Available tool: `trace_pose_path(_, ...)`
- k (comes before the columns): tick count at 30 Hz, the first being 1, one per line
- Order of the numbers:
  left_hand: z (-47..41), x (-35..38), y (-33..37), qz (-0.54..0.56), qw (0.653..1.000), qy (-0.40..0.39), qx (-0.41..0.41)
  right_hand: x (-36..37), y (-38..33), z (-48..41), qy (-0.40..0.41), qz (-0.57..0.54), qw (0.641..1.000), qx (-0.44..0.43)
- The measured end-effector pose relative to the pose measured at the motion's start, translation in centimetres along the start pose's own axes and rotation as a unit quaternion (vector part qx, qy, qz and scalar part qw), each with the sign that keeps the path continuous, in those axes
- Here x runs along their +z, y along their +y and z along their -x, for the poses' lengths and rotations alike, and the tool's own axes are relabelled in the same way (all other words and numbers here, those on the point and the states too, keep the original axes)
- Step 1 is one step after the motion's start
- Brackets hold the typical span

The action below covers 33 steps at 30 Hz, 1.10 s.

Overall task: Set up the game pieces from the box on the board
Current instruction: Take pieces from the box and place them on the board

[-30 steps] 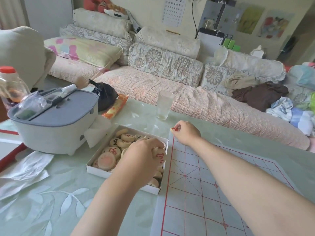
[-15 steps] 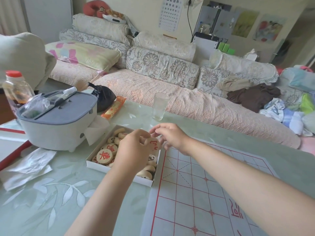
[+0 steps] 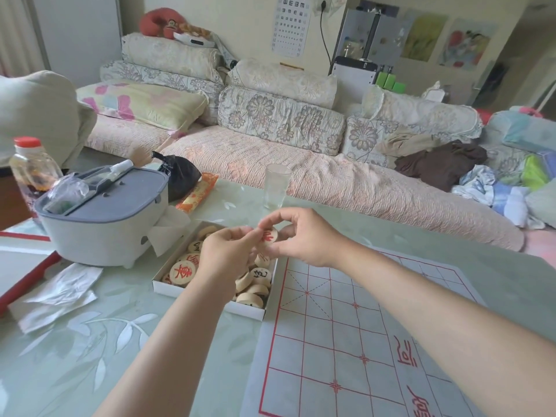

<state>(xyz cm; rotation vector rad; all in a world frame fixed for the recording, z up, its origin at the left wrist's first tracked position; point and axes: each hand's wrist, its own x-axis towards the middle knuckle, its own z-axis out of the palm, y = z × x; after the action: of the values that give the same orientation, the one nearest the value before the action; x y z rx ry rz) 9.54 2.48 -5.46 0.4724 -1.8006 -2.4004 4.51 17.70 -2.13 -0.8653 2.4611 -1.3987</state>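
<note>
Head view: both hands meet above the far end of the open white cardboard box [image 3: 210, 299], about 12 o'clock from frame centre. Left hand [image 3: 224, 255] and right hand [image 3: 301, 236] both pinch one round pale wooden game piece with a red character [image 3: 268, 236], fingertips of each on its rim, piece lifted clear of the box and facing the camera. Cannot tell whether the left hand also holds other pieces under its palm. Box sits on the pale green leaf-patterned glass table [image 3: 90, 341], its right long side touching the left edge of the white paper board with a red grid [image 3: 346, 341]. Box holds more wooden discs [image 3: 183, 273], some face up with red or black characters, some blank side up. No pieces visible on the part of the board in view. At 9 o'clock from the box: grey-lidded white plastic tub [image 3: 102, 218], crumpled white paper [image 3: 63, 293] in front of it. At 12 o'clock beyond the hands: empty clear drinking glass [image 3: 276, 186] upright near the table's far edge. At 11 o'clock: knotted black plastic bag [image 3: 180, 176] beside an orange snack packet [image 3: 200, 192].
</note>
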Motion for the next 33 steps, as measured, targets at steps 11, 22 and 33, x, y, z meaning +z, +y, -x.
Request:
trace_pose_path(11, -1.7, -3.1, -1.9, -0.660, 0.735, 0.002, 0.156, -2.9, 9.5, 0.2, 0.120, 0.300, 0.927, 0.191)
trace_pose_path(22, -2.1, -3.7, -2.0, -0.626, 0.763, 0.010, 0.162, 0.4, 10.7, -2.1, 0.123, 0.346, 0.914, 0.175)
trace_pose_path(33, -2.6, -4.6, -1.9, -0.580, 0.791, 0.002, 0.195, 2.5, 6.1, -5.1, -0.012, 0.347, 0.932, 0.103)
